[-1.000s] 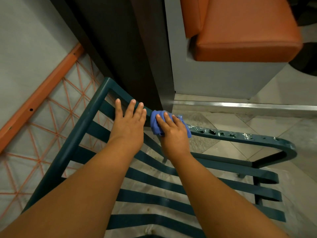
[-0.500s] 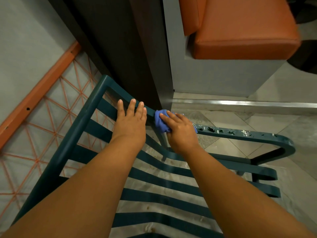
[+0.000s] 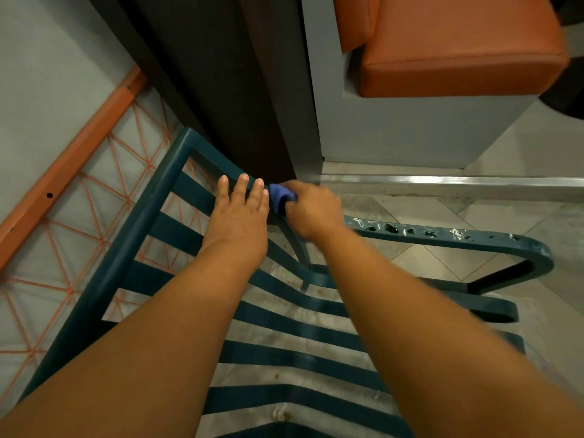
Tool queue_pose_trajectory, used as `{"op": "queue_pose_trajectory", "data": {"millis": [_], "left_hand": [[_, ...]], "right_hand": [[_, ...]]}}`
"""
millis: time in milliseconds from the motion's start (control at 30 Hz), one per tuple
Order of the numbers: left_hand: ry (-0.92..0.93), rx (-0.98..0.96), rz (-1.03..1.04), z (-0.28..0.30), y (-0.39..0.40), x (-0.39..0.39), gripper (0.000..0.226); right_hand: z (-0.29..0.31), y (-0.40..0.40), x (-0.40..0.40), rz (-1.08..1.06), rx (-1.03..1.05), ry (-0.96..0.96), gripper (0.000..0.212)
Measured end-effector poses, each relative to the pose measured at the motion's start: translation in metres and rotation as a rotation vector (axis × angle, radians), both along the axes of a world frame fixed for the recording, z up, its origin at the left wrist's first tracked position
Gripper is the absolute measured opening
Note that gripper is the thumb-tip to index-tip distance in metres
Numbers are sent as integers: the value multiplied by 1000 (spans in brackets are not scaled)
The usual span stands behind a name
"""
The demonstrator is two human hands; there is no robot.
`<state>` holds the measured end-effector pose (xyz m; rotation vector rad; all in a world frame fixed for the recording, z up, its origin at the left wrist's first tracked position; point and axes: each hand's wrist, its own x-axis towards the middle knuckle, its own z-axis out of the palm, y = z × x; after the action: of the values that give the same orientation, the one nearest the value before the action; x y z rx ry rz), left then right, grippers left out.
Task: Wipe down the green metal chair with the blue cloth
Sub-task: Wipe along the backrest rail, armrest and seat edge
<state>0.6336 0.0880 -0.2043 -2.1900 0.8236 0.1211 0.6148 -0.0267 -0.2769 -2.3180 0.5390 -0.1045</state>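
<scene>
The green metal chair with slatted seat and back fills the lower middle of the head view. My left hand rests flat on the top rail of its back, fingers straight. Just to its right, my right hand grips the bunched blue cloth against the same rail, at the corner where the right armrest begins. Only a small part of the cloth shows between the two hands. The armrest's paint is chipped in several spots.
A dark wooden panel stands right behind the chair back. An orange cushioned bench on a grey base sits at the upper right. An orange-framed lattice panel lies at the left. Tiled floor shows at the right.
My right hand has slid the cloth left along the rail, from the armrest's start to right beside my left hand, and curled tighter round it. The left hand stayed put.
</scene>
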Motion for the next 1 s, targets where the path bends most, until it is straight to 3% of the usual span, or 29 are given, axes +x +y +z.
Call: {"op": "queue_pose_trajectory", "data": {"millis": [100, 200, 333, 467, 667, 867, 1000], "left_hand": [[-22, 17, 19, 2, 0, 0, 76], [-16, 19, 4, 5, 1, 1, 76], [-21, -2, 1, 1, 3, 2, 75], [-14, -28, -2, 0, 3, 1, 76], [-40, -19, -12, -1, 2, -1, 73], [12, -44, -30, -12, -2, -5, 77], [82, -53, -32, -19, -9, -9, 79]], "right_hand": [[-33, 26, -37, 9, -248, -271, 62], [-57, 18, -60, -68, -420, -255, 70], [-38, 14, -53, -156, -289, -142, 60], [-27, 20, -38, -30, -324, -140, 68], [-16, 12, -26, -88, -323, -7, 58], [-32, 2, -64, 68, -351, -108, 60], [-15, -19, -74, -130, -177, -119, 45]]}}
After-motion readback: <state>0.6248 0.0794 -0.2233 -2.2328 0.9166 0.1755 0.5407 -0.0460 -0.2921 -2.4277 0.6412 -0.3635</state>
